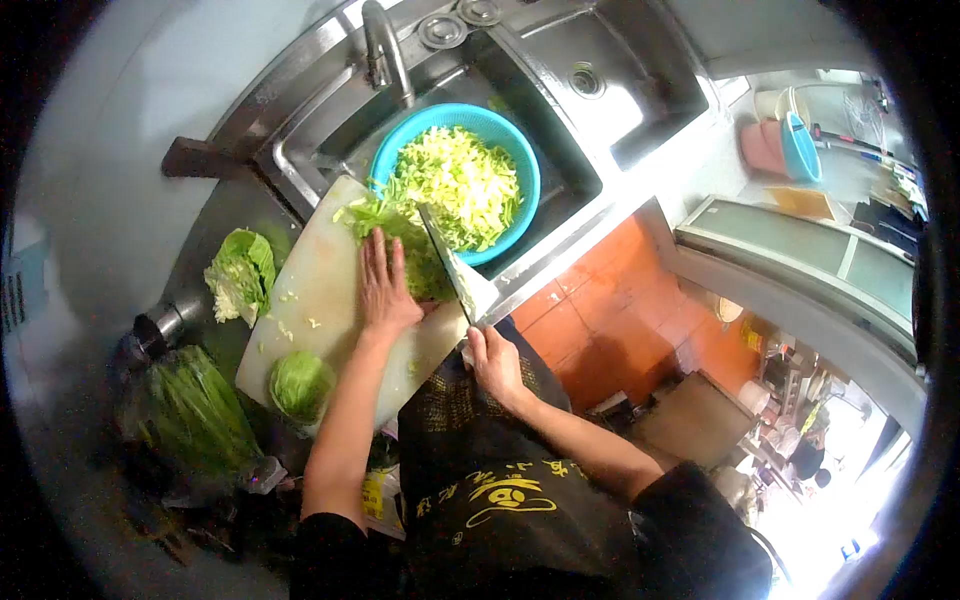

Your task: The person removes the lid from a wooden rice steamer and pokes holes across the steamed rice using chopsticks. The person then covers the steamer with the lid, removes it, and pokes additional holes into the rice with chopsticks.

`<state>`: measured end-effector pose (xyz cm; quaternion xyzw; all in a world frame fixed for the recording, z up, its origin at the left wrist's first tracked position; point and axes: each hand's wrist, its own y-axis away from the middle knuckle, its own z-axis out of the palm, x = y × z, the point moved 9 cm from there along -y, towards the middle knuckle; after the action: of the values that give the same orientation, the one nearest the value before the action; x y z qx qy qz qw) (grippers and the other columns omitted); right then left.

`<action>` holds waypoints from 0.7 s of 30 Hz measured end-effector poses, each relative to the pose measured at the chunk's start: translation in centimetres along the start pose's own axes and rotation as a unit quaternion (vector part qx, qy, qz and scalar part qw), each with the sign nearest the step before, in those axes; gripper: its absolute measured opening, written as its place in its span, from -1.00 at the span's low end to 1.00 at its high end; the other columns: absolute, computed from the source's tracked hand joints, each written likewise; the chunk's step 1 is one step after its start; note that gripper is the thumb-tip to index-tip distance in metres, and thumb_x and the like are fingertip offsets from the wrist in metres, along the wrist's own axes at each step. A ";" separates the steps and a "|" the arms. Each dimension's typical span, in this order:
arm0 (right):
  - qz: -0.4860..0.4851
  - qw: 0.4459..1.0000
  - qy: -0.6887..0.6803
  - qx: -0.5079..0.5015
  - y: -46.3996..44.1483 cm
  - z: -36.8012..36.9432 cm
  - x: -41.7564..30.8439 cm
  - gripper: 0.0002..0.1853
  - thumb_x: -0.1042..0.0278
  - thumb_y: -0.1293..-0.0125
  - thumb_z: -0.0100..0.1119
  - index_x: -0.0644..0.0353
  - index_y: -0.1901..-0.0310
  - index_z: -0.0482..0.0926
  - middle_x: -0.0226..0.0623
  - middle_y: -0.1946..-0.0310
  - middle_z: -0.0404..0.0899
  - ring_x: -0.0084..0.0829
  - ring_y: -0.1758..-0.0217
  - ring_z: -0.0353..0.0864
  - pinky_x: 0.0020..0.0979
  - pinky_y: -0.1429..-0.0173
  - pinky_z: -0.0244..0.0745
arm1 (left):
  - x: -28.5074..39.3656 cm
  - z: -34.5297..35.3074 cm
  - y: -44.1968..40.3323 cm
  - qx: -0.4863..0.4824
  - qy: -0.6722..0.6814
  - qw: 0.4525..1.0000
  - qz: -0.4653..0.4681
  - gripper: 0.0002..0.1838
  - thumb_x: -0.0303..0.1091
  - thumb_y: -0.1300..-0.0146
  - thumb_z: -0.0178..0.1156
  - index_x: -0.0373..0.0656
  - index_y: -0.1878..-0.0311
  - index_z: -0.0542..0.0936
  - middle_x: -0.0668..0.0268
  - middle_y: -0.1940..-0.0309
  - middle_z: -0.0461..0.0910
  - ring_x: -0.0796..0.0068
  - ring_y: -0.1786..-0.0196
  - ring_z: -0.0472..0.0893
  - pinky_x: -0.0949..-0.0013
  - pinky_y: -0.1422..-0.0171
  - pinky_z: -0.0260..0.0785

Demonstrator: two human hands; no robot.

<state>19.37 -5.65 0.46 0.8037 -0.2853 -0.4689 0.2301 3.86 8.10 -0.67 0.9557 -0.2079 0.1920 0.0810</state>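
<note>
My left hand (388, 290) lies flat, fingers stretched out, on cut green cabbage (425, 262) at the right side of a white cutting board (325, 245). In my right hand (494, 362) is the handle of a cleaver (452, 262). Its blade stands at the cabbage's right edge, beside my left hand. Just beyond the blade, a blue basin (532, 180) holds a heap of shredded cabbage (460, 180). A cabbage piece (301, 386) rests on the board's near left corner, and a cut cabbage half (243, 270) lies by its left edge.
The basin sits in a steel sink (575, 170) under a faucet (384, 50). Bagged green vegetables (195, 410) stand at the left. To the right are an orange tiled floor (610, 300), a glass-fronted cabinet (790, 240) and buckets (765, 148).
</note>
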 end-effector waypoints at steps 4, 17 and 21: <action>-0.013 0.998 -0.004 0.053 -5.3 -4.3 0.2 -0.56 0.06 -0.45 -0.08 0.37 0.24 0.53 0.05 0.49 0.57 -0.11 0.37 0.61 -0.15 0.24 0.45 | 4.1 3.0 -7.4 -0.022 -0.025 0.999 0.004 0.23 0.29 0.11 0.33 -0.39 -0.42 0.00 -0.15 -0.45 -0.10 -0.16 -0.49 -0.07 -0.09 -0.56 -0.26; 0.050 0.976 -0.212 0.024 -6.0 -11.3 0.3 -0.54 0.03 -0.50 -0.15 0.25 0.40 0.46 -0.50 0.65 0.31 -0.66 0.59 0.26 -0.54 0.50 0.19 | -5.6 -2.9 -5.8 0.223 0.002 0.953 -0.203 -0.04 0.01 -0.14 0.24 -0.36 -0.43 0.02 -0.18 -0.42 0.01 -0.14 -0.48 0.00 -0.09 -0.53 -0.21; 0.061 0.959 -0.277 0.020 -5.6 -10.8 1.7 -0.61 0.08 -0.51 -0.13 0.21 0.36 0.46 -0.57 0.63 0.28 -0.71 0.59 0.20 -0.59 0.52 0.12 | 3.1 0.9 -11.8 0.186 0.139 0.970 -0.070 -0.14 -0.01 -0.19 0.18 -0.37 -0.39 0.12 -0.15 -0.39 0.10 -0.11 -0.46 0.07 -0.09 -0.52 -0.15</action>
<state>30.98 -1.64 0.75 0.6279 -0.3954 -0.6524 0.1543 11.78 17.36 -1.12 0.9302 -0.0877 0.3519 -0.0572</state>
